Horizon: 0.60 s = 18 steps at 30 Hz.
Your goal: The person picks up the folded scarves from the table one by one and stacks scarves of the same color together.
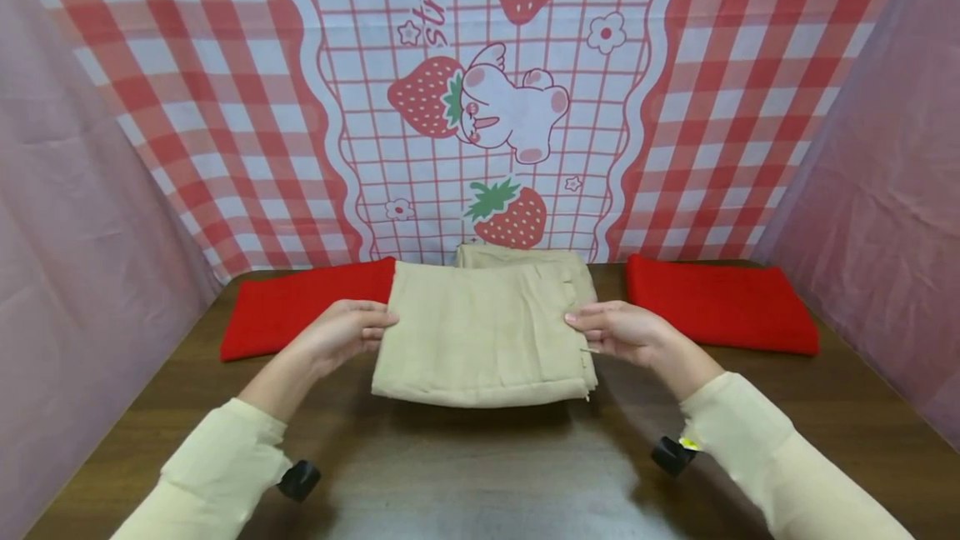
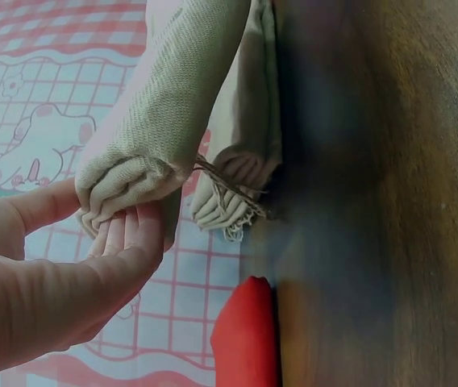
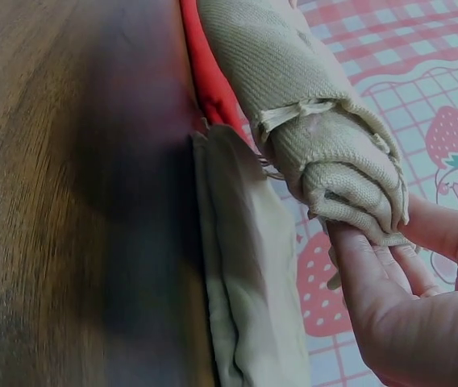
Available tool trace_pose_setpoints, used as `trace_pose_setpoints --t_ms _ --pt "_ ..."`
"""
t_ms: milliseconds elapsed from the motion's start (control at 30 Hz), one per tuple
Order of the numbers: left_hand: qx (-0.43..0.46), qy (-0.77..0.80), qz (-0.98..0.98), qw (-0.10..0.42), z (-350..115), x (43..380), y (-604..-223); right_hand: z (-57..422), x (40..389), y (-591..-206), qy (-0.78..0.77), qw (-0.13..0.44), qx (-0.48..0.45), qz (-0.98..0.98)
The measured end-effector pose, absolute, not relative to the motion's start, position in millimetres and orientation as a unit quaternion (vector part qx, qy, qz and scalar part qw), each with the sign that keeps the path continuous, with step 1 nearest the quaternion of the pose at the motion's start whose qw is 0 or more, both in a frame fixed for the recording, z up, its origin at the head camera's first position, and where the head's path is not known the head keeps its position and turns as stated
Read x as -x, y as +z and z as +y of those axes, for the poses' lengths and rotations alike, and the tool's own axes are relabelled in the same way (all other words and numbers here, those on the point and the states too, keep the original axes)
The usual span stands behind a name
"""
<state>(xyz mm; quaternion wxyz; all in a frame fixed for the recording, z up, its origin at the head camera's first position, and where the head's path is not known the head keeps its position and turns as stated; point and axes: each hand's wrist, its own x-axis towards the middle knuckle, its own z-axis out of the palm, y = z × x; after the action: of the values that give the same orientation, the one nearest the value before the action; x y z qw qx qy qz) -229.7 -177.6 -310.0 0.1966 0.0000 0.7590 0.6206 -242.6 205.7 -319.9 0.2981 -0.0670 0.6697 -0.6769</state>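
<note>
A folded beige cloth (image 1: pixel 480 332) with a few loose threads is held up off the table between both hands. My left hand (image 1: pixel 348 332) pinches its left edge, thumb on top and fingers beneath. At the right edge my right hand (image 1: pixel 618 332) grips it the same way. Both wrist views show the cloth's thick, layered folds between thumb and fingers. Behind it, a second folded beige cloth (image 1: pixel 525 255) lies at the back of the table, mostly hidden in the head view; its fringed end shows in the left wrist view.
One folded red cloth (image 1: pixel 292 311) lies at the back left of the wooden table (image 1: pixel 465 473), another red cloth (image 1: pixel 723 307) at the back right. A checked strawberry-print curtain (image 1: pixel 487 107) hangs along the table's far edge. Pink drapes (image 1: pixel 82 215) stand at the sides.
</note>
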Motion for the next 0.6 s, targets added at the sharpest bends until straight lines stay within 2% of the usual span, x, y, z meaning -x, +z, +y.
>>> trace_pose_setpoints --t_ms 600 --pt "-0.026 0.634 0.745 0.207 -160 228 -312 227 234 -317 -0.657 0.290 0.057 0.694"
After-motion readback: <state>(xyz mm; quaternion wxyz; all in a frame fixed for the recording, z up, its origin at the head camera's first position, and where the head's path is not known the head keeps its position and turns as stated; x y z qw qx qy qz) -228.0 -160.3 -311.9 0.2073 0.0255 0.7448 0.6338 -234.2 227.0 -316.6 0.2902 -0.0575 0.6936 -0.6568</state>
